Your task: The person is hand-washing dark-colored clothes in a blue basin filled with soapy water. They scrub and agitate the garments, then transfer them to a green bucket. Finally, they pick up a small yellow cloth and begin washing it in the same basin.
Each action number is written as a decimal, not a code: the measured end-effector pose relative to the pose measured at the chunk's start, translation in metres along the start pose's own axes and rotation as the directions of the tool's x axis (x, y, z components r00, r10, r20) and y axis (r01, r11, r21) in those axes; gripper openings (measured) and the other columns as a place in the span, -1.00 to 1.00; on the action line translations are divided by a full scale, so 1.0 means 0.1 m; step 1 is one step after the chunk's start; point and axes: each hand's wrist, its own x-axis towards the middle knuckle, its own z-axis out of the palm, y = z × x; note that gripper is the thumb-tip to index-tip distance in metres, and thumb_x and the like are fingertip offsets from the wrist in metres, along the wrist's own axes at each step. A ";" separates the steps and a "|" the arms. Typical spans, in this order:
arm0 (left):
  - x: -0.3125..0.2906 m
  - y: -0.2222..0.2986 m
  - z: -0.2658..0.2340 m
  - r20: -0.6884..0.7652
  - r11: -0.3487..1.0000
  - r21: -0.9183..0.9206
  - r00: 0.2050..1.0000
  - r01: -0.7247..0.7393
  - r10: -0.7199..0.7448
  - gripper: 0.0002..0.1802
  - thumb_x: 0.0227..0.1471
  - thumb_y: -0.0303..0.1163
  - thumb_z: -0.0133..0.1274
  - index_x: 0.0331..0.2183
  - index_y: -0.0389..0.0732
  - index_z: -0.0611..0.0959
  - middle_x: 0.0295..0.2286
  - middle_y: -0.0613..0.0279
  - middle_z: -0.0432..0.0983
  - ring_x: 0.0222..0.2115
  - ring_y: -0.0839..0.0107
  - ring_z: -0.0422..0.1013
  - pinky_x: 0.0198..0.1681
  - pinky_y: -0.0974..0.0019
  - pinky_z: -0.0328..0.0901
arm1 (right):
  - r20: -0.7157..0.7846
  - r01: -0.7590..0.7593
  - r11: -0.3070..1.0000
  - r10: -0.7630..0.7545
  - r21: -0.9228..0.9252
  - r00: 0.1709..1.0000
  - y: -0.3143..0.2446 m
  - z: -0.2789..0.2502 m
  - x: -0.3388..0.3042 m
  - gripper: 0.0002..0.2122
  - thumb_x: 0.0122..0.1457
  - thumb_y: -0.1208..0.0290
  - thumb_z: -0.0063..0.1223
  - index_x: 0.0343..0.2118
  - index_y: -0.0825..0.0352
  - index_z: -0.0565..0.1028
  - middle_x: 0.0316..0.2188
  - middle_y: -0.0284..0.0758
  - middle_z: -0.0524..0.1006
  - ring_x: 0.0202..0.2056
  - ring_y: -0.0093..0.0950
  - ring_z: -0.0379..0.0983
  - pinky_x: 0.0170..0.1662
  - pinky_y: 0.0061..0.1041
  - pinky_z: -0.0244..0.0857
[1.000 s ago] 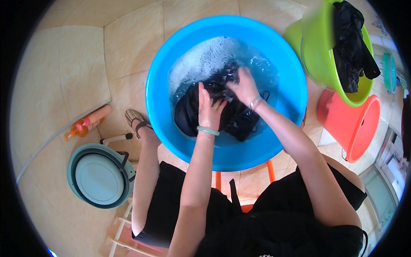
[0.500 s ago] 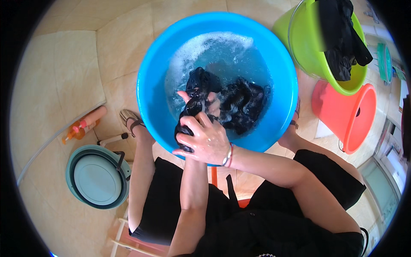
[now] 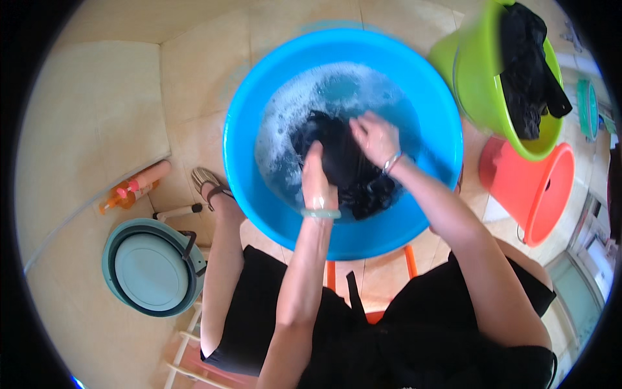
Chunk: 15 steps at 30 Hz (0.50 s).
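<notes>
A wet black garment [image 3: 340,157] is spread in the soapy water of a large blue basin [image 3: 241,194]. My left hand [image 3: 316,181], with a pale green bangle at its wrist, grips the garment's near left side; its thumb shows, and its other fingers are mostly hidden by the cloth. On the other side, my right hand [image 3: 378,137] has its fingers curled at the garment's upper right edge, a little smeared by motion. More dark cloth bunches in the water below the hands. White foam [image 3: 285,110] floats along the basin's left and far sides.
At the upper right a green bucket [image 3: 479,91] has black clothes [image 3: 528,71] hanging over its rim. Beside it lies a tilted coral-red bucket [image 3: 518,188]. A grey-green folding basin [image 3: 152,272] and orange and pink bottles [image 3: 133,188] are at the left.
My hands have moved from wringing the twisted garment together to standing apart, with the cloth opened out between them. The right hand has gone up and to the right.
</notes>
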 end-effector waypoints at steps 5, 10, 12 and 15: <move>0.32 0.13 0.10 0.121 0.994 -0.074 0.990 0.081 -0.071 -0.18 0.13 0.30 -0.16 0.26 0.07 0.12 0.21 0.12 0.12 0.21 0.14 0.08 0.19 -0.16 0.05 | 0.013 -0.090 0.969 0.096 -0.232 0.995 0.46 0.05 0.22 -0.54 0.22 0.11 0.00 0.19 -0.06 0.26 0.12 -0.27 0.24 0.04 -0.08 0.25 -0.14 0.00 0.39; 0.51 0.06 -0.02 0.228 0.996 0.027 0.970 0.085 -0.089 -0.16 0.11 0.40 -0.28 0.30 0.44 -0.12 0.31 0.18 -0.17 0.30 -0.01 -0.17 0.18 -0.48 -0.08 | 0.449 0.551 0.693 -0.352 -0.464 0.821 0.76 0.22 0.01 -0.57 0.18 0.34 -0.02 0.14 -0.03 0.35 0.23 -0.29 0.19 0.15 -0.08 0.18 -0.12 0.13 0.39; 0.54 -0.01 0.04 0.221 0.993 0.071 0.969 0.094 -0.108 -0.18 0.11 0.39 -0.26 0.30 0.44 -0.08 0.30 0.22 -0.10 0.29 0.00 -0.13 0.19 -0.47 -0.11 | 0.232 0.166 0.933 -0.092 -0.321 0.968 0.68 0.17 0.15 -0.65 0.19 0.33 -0.02 0.07 0.05 0.41 0.16 -0.20 0.30 0.04 -0.10 0.34 -0.14 -0.07 0.43; 0.47 -0.03 0.12 0.211 0.990 0.143 0.976 0.016 -0.047 -0.18 0.14 0.26 -0.11 0.31 0.43 -0.07 0.26 0.22 0.02 0.25 0.03 -0.02 0.15 -0.46 -0.05 | 0.096 -0.165 0.985 0.169 -0.045 0.981 0.27 0.11 0.28 -0.73 0.15 0.29 0.09 -0.09 0.19 0.49 -0.08 -0.20 0.45 -0.14 -0.24 0.46 -0.23 -0.24 0.43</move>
